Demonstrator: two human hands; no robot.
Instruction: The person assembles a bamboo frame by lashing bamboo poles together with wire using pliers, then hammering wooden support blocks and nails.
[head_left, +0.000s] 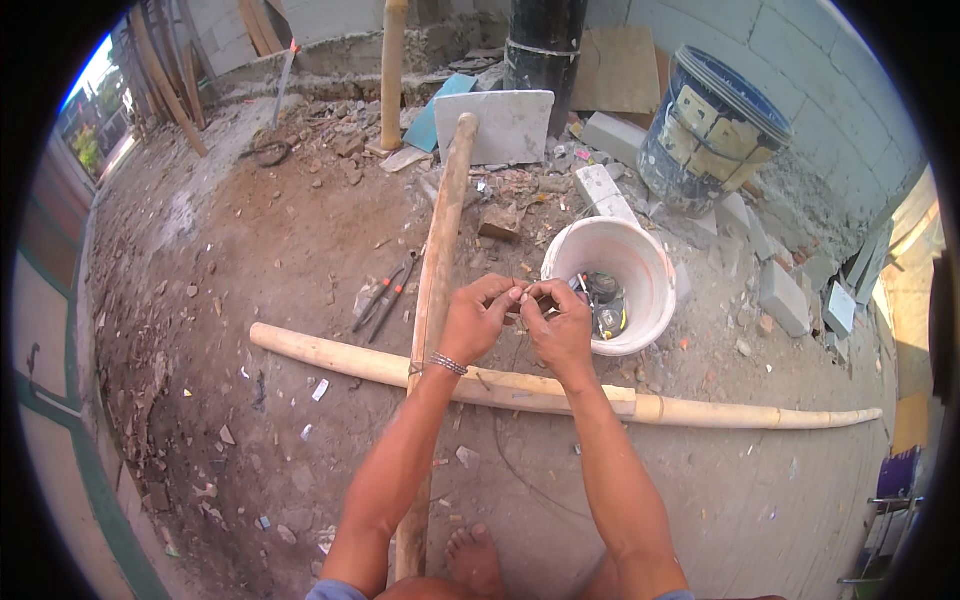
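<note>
My left hand (474, 316) and my right hand (560, 326) meet in front of me with fingertips pinched together. Between them is a thin dark wire, mostly hidden by the fingers. A length of the wire (508, 462) hangs down and curves along the ground to the right. Below the hands, a long pale bamboo pole (325, 355) lies crosswise. A second wooden pole (440, 255) crosses it, running from near my feet toward a grey slab (515, 120). To the left of this pole lie pincers with red handles (385, 300).
Right of my hands stands a whitish bucket (655, 325) holding a tape measure (610, 322) and other tools. Behind it are a large dark paint-splashed bucket (710, 130), grey blocks (785, 298) and rubble. An upright pole (394, 75) and a black pipe (540, 60) stand at the back.
</note>
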